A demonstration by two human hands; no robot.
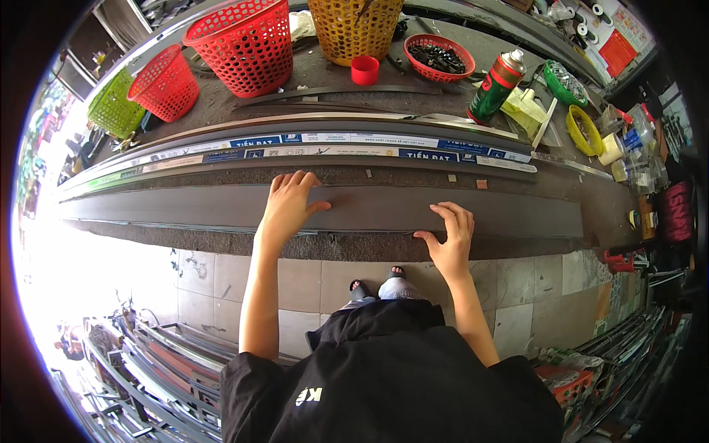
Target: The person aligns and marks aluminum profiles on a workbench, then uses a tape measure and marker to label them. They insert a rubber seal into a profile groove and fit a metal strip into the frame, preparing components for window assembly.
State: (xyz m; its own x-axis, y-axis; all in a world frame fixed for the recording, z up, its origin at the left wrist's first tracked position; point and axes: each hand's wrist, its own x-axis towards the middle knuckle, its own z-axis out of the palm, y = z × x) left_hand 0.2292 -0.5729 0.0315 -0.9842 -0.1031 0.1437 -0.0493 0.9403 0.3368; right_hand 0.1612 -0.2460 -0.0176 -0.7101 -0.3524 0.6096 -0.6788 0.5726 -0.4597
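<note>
A long flat dark-grey panel lies lengthwise across the workbench in front of me. Over its left half is my left hand, thumb apart from bent fingers and nothing in its grasp. Farther right, my right hand reaches over the panel's near edge, its thumb and fingers spread and holding nothing. Whether either hand touches the surface I cannot tell. Just beyond the panel, long metal profiles with blue-and-white printed film run parallel to it.
Red baskets, a yellow basket and a green basket line the far side. A red cup, a tray of black parts and a spray can stand there too. Racked metal bars are behind me, left.
</note>
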